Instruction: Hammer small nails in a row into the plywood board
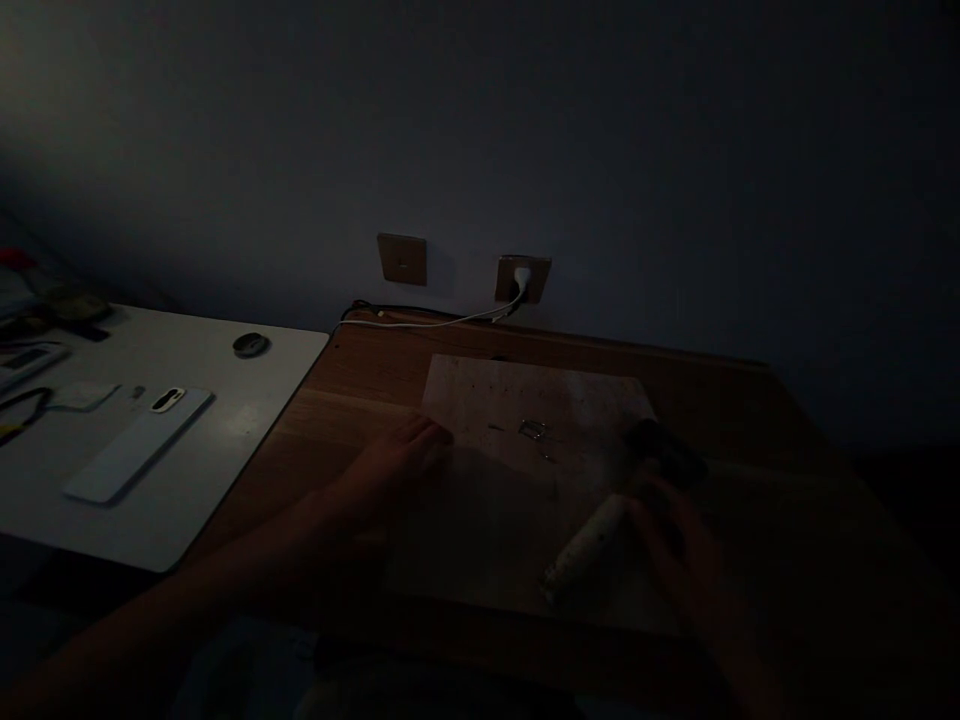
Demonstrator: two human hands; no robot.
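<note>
The light is very dim. My left hand (409, 452) rests at the left edge of a pale board (465, 520), fingers loosely bent and apart, with nothing seen in them. On the board's right side, my right hand (686, 545) is dark and blurred, its thumb and forefinger spaced apart. Its thumb side meets the upper end of a white, tube-shaped tool (589, 548), which slants down to a metallic tip; it looks like a hair clipper. Just beyond those fingers is a dark oblong object (671, 453). Whether the fingers grip either thing is hidden by gloom. Small wire-like metal parts (533, 430) lie mid-board.
A wooden table (360, 400) carries the board. Along its back edge run cables (420, 324) to a wall socket (523, 278). At left, a white table (225, 440) holds a phone (139, 450), a small round dish (250, 345) and several items in shadow.
</note>
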